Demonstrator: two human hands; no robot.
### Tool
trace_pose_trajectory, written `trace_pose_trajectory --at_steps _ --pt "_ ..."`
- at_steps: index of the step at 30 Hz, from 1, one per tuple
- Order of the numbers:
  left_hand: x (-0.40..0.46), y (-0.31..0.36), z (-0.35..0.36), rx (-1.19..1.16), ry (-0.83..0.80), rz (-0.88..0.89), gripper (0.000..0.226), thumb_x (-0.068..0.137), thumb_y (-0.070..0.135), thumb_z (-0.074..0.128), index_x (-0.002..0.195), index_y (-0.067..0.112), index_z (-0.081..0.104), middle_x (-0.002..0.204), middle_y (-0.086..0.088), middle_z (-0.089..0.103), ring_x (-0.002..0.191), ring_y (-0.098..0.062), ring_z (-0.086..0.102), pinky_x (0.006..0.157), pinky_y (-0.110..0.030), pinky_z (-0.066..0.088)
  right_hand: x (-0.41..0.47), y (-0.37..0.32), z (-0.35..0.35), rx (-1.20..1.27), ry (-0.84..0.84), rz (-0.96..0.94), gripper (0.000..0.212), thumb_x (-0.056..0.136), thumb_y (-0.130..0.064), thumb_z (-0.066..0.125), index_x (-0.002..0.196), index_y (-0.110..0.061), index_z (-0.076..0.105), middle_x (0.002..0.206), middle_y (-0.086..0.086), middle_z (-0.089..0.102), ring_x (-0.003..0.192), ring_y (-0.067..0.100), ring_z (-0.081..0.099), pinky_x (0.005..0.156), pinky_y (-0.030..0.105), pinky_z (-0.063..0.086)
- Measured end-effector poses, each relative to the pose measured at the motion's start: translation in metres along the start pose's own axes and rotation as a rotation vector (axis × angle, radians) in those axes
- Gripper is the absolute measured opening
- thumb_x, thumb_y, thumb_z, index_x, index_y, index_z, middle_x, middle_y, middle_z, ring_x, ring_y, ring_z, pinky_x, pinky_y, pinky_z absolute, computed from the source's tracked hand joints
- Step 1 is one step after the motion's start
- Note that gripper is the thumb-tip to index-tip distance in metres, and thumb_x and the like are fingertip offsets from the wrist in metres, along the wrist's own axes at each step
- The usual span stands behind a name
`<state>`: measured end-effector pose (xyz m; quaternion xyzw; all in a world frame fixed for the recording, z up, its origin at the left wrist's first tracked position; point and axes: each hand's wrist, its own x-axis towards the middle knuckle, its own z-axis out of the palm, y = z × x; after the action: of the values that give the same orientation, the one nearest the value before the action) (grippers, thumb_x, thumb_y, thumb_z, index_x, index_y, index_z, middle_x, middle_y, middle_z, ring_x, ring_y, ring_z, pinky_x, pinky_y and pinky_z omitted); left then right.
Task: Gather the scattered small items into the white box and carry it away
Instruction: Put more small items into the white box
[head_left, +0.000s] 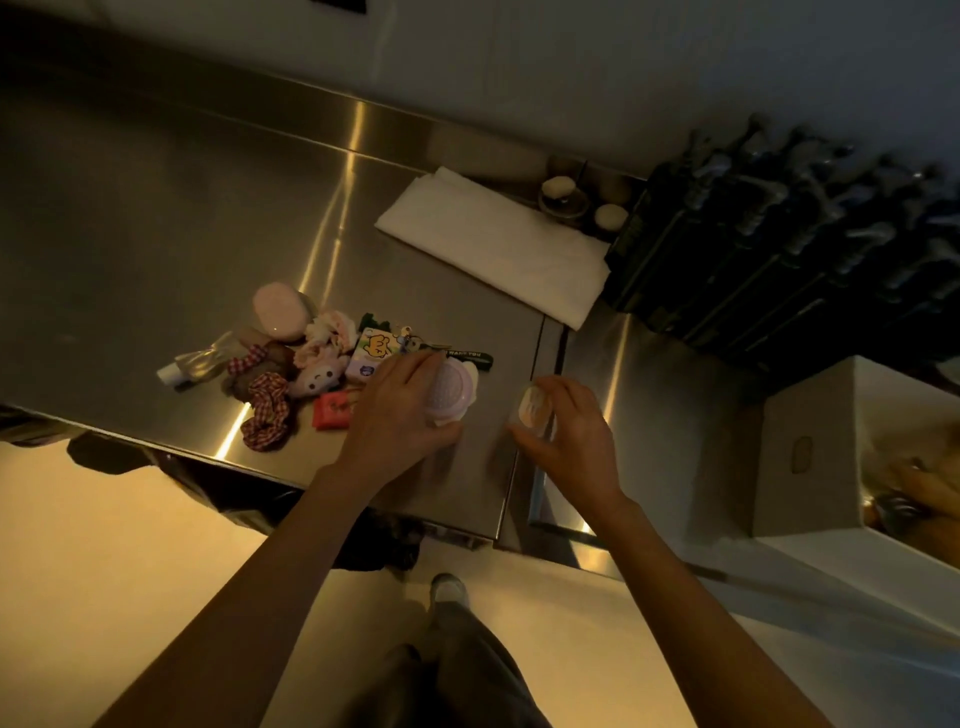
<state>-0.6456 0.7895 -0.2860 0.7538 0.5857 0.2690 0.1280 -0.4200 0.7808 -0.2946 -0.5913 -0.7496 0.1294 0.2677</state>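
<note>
I see my left hand (402, 410) curled over a round pink case (451, 391) on the steel counter (156, 208), fingers along its far rim and thumb near its front edge, so it is grasping that case. My right hand (563, 431) is lifted just beside it, fingers and thumb wrapped around a small pale round object (535, 408); it is blurred, so I cannot tell what it is, only that the hand is holding it.

To the left of my left hand lies the pile of small items, close together and partly overlapping: a red checked scrunchie (267, 410) near the counter's front edge, a small red packet (332, 410) just beside it, a white plush toy (318, 375), a pale fabric flower (328, 332), a pink oval case (278, 310) at the back, a clear tube with a white cap (195, 361) at the far left, and a small printed card box (371, 353) near my fingers. A dark strap with lettering (467, 356) pokes out past the pink case.

The white box (810, 447) stands at the right, well apart from the pile, its open top partly cut off by the frame edge. A folded white cloth (493, 244) lies farther back on the counter.
</note>
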Motion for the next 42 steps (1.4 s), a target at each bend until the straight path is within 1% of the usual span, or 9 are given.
trace_pose_trajectory --at_steps 4,8,13,19,23,28,32,36,42 --pt "0.001 0.024 -0.010 -0.037 0.005 0.099 0.073 0.065 0.046 0.064 0.128 0.011 0.051 0.125 -0.008 0.053 0.113 -0.026 0.047 0.094 -0.040 0.042 -0.026 -0.009 -0.029 -0.030 0.089 0.032 0.063 0.074 -0.038 0.077 0.126 -0.013 0.052 0.123 0.009 0.054 0.109 0.021 0.050 0.084 0.027 0.042" --pt "0.000 0.052 -0.005 -0.067 0.019 0.200 0.072 0.064 0.040 0.073 0.124 0.005 0.054 0.120 -0.013 0.056 0.109 -0.031 0.052 0.091 -0.042 0.044 -0.054 -0.008 -0.054 -0.044 0.148 0.109 0.063 0.075 -0.042 0.074 0.128 -0.017 0.050 0.126 0.003 0.050 0.111 0.016 0.048 0.084 0.026 0.046" --pt "0.000 0.092 0.007 -0.104 0.001 0.258 0.074 0.063 0.043 0.073 0.124 0.006 0.054 0.119 -0.013 0.057 0.107 -0.026 0.048 0.089 -0.036 0.040 -0.083 0.000 -0.087 -0.086 0.228 0.142 0.065 0.075 -0.041 0.075 0.129 -0.017 0.049 0.127 0.004 0.051 0.113 0.013 0.047 0.086 0.020 0.039" --pt "0.007 0.145 0.017 -0.137 -0.064 0.311 0.080 0.066 0.040 0.081 0.133 0.011 0.047 0.127 -0.008 0.052 0.114 -0.025 0.047 0.090 -0.032 0.036 -0.099 0.023 -0.132 -0.103 0.305 0.169 0.064 0.077 -0.039 0.075 0.130 -0.015 0.049 0.128 0.006 0.050 0.116 0.017 0.047 0.089 0.022 0.038" --pt "0.017 0.189 0.030 -0.179 -0.065 0.335 0.080 0.066 0.040 0.080 0.134 0.012 0.047 0.128 -0.007 0.051 0.117 -0.022 0.045 0.092 -0.031 0.037 -0.106 0.050 -0.168 -0.090 0.356 0.170 0.063 0.078 -0.041 0.074 0.130 -0.014 0.050 0.127 0.007 0.052 0.115 0.020 0.049 0.088 0.024 0.041" --pt "0.030 0.266 0.072 -0.180 -0.070 0.361 0.081 0.066 0.038 0.082 0.135 0.014 0.047 0.131 -0.005 0.050 0.121 -0.022 0.043 0.099 -0.035 0.036 -0.127 0.102 -0.227 -0.091 0.416 0.160 0.062 0.078 -0.050 0.062 0.126 -0.011 0.054 0.124 0.008 0.055 0.113 0.018 0.048 0.090 0.017 0.034" --pt "0.035 0.329 0.114 -0.179 -0.106 0.373 0.081 0.065 0.046 0.079 0.133 0.014 0.048 0.130 -0.006 0.051 0.120 -0.025 0.044 0.100 -0.037 0.035 -0.148 0.163 -0.271 -0.077 0.433 0.180 0.058 0.078 -0.043 0.069 0.124 -0.012 0.054 0.124 0.007 0.054 0.112 0.017 0.048 0.091 0.017 0.039" --pt "0.038 0.374 0.149 -0.153 -0.145 0.380 0.082 0.066 0.046 0.079 0.135 0.016 0.046 0.132 -0.005 0.050 0.121 -0.024 0.043 0.098 -0.034 0.033 -0.160 0.212 -0.300 -0.040 0.411 0.239 0.058 0.079 -0.041 0.070 0.127 -0.013 0.053 0.129 0.007 0.052 0.119 0.016 0.045 0.094 0.010 0.029" --pt "0.039 0.407 0.180 -0.130 -0.191 0.346 0.079 0.069 0.042 0.079 0.135 0.014 0.046 0.132 -0.006 0.049 0.121 -0.024 0.043 0.100 -0.039 0.037 -0.167 0.259 -0.318 -0.001 0.355 0.263 0.059 0.081 -0.038 0.071 0.131 -0.014 0.051 0.131 0.005 0.050 0.120 0.016 0.045 0.095 0.022 0.037"
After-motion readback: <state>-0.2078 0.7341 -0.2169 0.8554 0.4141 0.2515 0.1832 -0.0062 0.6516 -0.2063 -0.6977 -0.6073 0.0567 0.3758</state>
